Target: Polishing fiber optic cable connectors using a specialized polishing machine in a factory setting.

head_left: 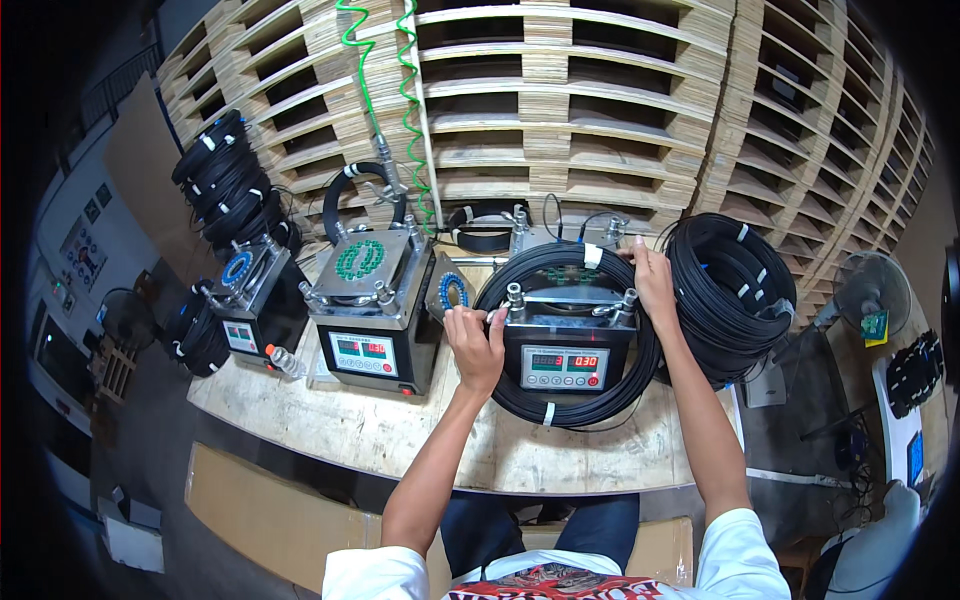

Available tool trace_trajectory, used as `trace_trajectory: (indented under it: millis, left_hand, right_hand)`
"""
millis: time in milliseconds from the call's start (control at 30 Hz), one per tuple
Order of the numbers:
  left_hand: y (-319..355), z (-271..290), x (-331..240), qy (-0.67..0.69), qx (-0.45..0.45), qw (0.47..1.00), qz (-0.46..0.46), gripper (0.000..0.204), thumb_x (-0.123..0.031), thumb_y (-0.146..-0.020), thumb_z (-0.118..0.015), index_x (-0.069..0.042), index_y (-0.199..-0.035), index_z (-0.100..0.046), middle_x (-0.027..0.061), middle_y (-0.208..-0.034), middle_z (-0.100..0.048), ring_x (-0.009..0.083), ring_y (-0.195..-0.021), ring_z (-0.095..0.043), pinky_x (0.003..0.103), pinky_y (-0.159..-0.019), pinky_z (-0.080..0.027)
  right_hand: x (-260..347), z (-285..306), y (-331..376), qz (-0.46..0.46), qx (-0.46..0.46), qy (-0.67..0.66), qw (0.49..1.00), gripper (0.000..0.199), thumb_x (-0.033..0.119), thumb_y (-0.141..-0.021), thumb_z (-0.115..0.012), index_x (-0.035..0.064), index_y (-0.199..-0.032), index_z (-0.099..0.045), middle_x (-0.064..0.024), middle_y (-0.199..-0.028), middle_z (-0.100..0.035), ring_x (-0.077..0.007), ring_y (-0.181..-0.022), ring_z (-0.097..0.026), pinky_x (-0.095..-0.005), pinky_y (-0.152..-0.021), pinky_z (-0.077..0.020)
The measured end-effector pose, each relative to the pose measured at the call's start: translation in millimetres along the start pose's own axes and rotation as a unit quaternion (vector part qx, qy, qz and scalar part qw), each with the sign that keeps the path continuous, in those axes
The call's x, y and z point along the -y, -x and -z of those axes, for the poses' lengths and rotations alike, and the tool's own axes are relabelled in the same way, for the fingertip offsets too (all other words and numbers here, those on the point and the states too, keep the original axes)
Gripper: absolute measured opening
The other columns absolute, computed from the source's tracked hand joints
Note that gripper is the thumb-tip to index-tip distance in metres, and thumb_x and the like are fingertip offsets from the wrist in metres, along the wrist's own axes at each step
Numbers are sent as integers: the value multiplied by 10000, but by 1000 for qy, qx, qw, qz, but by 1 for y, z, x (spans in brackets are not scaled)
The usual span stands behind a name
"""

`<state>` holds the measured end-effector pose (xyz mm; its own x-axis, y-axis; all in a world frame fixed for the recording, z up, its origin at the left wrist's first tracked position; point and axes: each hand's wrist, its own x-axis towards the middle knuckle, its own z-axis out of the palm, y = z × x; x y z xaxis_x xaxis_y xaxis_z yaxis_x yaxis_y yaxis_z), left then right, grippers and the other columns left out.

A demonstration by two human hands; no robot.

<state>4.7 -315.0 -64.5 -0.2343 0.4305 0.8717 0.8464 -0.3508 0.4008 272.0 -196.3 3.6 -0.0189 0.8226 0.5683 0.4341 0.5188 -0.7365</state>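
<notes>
A coil of black cable (550, 412) with white ties loops around a black benchtop polishing machine (513, 362) that has a red digital display and a metal top. At the coil's left side, my left hand (474, 348) curls over the cable, thumb inward beside a front corner knob (515, 295). My right hand (652, 285) grips the upper right of the same coil, its thumb pointing in toward the rear corner. The coil partly covers the machine's top plate. Thin black leads with blue ends (582, 230) show behind it.
Two similar machines (368, 350) (240, 330) stand to the left, with a small clear bottle (287, 362) between them. A tall stack of black cable coils (735, 290) is close on the right. Wooden pallets (560, 130) rise behind the wooden table (330, 425). Green coiled hoses (360, 60) hang down.
</notes>
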Motion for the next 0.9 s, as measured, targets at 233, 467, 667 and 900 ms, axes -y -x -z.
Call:
trace_trajectory:
  millis: [233,467,667,900]
  left_hand:
    - [-9,2,-4,57,-30,996,62,269,-180,-846,-702,-9,-870,-496,145,-882,-482,322,-833,-450,432,-766,-370]
    - [-1,1,0,16,19,999,27,290,-173,-947,-656,-8,-785,-481,141,-796,-458,317,-787,-440,436,-710,-348]
    - [1,1,-2,13,8,1000,0,235,-140,-947,-646,6,-826,-506,147,-836,-478,318,-814,-442,439,-718,-353]
    - [-10,0,-9,121,13,986,118,402,-244,-977,-590,1,-1292,-538,192,-1120,-537,351,-1101,-522,432,-1013,-395]
  right_hand:
    - [9,4,28,103,-134,115,979,364,216,-1054,-444,-38,-1001,-700,-195,-945,-612,-377,-870,-606,-442,-769,-467]
    - [4,12,77,-5,-95,72,993,441,270,-1087,-327,5,-1182,-666,-240,-1041,-671,-430,-951,-626,-458,-837,-484]
    - [3,23,70,-51,-53,127,989,452,291,-1079,-351,7,-1131,-698,-238,-1009,-698,-433,-921,-661,-465,-795,-522]
    - [2,22,75,-43,-74,54,995,414,294,-1071,-399,-4,-1190,-660,-225,-1169,-661,-401,-1061,-629,-427,-894,-500]
